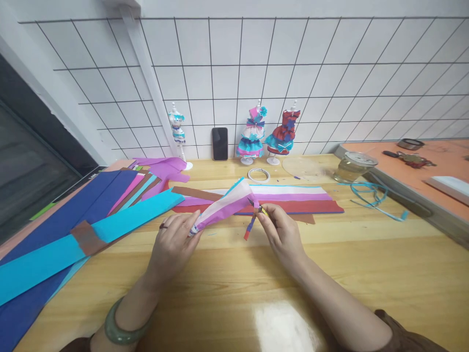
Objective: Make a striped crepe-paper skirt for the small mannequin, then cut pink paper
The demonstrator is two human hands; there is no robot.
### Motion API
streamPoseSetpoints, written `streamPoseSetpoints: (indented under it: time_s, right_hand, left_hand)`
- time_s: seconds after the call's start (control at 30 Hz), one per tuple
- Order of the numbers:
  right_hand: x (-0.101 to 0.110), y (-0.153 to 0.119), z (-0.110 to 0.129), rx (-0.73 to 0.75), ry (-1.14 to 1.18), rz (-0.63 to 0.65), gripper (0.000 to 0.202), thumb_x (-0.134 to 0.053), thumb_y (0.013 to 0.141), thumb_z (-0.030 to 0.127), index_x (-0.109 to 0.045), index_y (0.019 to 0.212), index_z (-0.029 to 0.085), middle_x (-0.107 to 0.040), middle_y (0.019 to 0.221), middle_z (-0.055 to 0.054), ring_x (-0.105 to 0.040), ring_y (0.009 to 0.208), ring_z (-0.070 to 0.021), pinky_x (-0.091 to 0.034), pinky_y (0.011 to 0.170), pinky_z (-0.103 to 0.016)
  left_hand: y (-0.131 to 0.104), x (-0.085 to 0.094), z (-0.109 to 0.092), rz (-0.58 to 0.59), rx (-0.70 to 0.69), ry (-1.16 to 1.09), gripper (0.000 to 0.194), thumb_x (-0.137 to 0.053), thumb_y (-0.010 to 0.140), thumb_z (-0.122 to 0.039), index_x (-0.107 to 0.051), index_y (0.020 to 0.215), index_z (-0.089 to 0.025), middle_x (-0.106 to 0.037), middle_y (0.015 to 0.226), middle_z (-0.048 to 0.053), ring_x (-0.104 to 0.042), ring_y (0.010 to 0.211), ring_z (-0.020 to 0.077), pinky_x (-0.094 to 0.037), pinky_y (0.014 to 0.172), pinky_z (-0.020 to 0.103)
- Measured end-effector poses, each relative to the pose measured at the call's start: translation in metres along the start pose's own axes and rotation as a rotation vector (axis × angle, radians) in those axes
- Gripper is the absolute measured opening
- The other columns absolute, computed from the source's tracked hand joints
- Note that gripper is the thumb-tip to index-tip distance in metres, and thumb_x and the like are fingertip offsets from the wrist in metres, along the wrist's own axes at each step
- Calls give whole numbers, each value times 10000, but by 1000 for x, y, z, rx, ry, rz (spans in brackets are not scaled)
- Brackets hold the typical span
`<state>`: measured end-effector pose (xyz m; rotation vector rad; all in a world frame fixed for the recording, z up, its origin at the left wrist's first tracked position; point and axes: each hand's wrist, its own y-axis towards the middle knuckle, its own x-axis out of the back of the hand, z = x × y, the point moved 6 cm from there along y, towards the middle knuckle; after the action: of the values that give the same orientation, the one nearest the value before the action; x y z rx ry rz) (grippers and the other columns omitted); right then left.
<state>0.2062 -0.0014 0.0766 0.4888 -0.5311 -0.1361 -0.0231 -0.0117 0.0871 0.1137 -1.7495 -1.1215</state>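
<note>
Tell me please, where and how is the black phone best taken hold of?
Probably grip the phone at mid-height by its two long side edges, coming from the front. It stands upright with its back to the tiled wall; both edges are uncovered, and its narrow body should be easy to span.

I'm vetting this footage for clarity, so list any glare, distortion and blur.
Head view: white glare on the table, near the bottom edge; head view: wall tiles slant and stretch toward the right; head view: keys look soft, and the tool in the right hand lacks crisp detail.
</note>
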Motion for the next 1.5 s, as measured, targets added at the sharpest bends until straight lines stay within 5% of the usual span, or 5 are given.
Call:
streamPoseSetpoints:
  time_s: [0.97, 1.5]
  right_hand:
    - [2, 1, 1, -50, 48, -29, 222, -441, 896, 378, -548, 863, 186, -615, 753, -32, -556, 694, -149, -422, 626, -252]
    - [-5, 2, -13, -128, 84, 54, 284, -479, 865, 443, -553, 962, 187, -625, 828, -51, -566, 725, -170, -444, 653, -264]
  left_hand:
    - [-2, 0, 1, -4, 12, 2, 461, -597, 792, -133, -460, 1230, -173, -622, 948, 102, -576, 912, 230, -458, 788, 384]
    - [-5, -4, 14, 43, 91, 39, 414, -554, 828, -195, -471, 1234, -186, -628, 961, 93, -572, 935, 234, -439, 804, 369]
